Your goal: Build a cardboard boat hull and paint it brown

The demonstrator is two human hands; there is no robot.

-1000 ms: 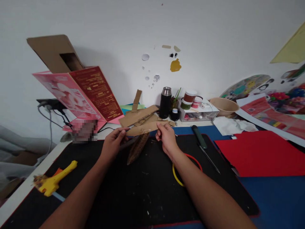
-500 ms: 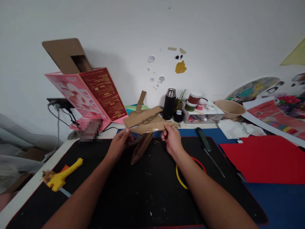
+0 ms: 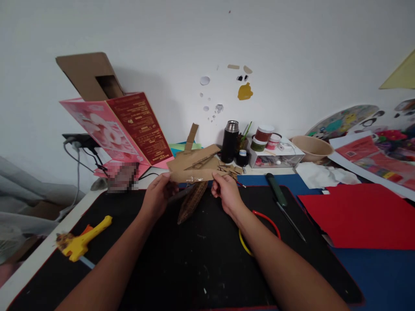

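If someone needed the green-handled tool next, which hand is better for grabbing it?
Probably the right hand: the green-handled tool lies nearer to it than to the left hand. Both hold the cardboard strip, so the right would need to let go first.

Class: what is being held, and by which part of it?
A long, tan cardboard strip with clear tape: the left grip has its left end, the right grip its right end. Whether the left also holds anything else is unclear.

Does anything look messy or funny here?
A pale scrap lies loose on the black mat. The red sheet looks ragged along its left edge. The cardboard strip held by the left hand and right hand has a shiny patch, maybe tape.
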